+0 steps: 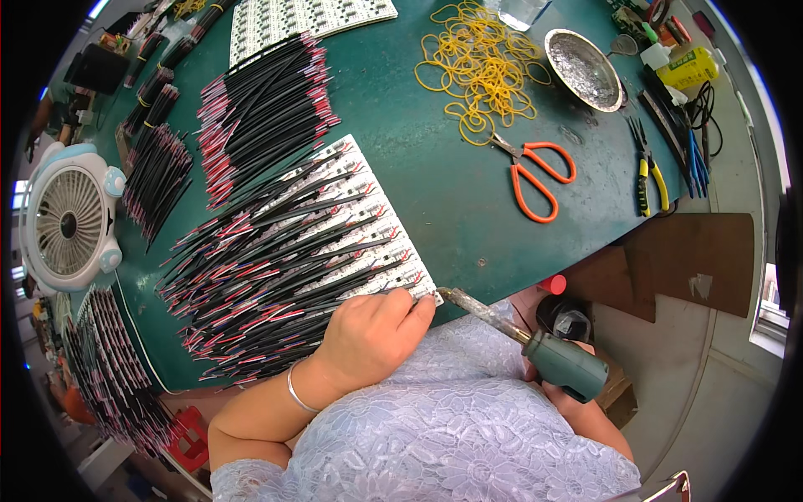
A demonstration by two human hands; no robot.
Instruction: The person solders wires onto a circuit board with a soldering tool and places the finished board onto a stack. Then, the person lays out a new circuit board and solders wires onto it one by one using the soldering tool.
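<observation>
My right hand [567,400], partly hidden behind the handle, grips a large soldering iron [567,365] with a dark green handle. Its metal tip reaches the near right corner of a white circuit board panel [378,219]. At that same corner my left hand [374,335] is closed, thumb and finger pinched together; what lies between them is too small to make out. Rows of black-sleeved wires [276,284] with red, white and blue ends run from the panel out to the left. A silvery bangle [294,389] circles my left wrist.
Loose black wires [268,113] and another white panel [309,21] lie farther back. Yellow rubber bands [481,63], orange-handled scissors [535,171], a metal bowl of solder [583,69] and pliers [646,171] lie to the right. A fan [71,219] stands left.
</observation>
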